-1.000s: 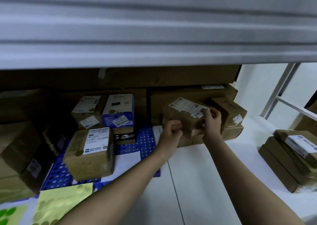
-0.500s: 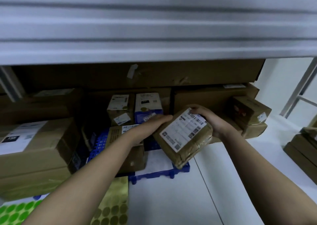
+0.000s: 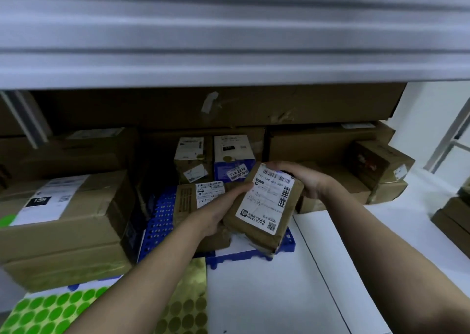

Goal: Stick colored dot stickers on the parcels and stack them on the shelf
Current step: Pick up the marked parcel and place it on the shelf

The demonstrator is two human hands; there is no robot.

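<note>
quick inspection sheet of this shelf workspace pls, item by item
surface: white shelf board, partly covered by a blue perforated plastic mat.
job's things: small brown parcel with a white shipping label, held tilted above the mat; green dot sticker sheet and olive-gold dot sticker sheet at the near edge.
clutter: stacked brown cardboard boxes left, back and right; a blue-and-white box at the back.
hands: left hand and right hand both grip the parcel.
cables: nothing seen.
surroundings: grey shelf edge overhead; white metal frame at right.
</note>
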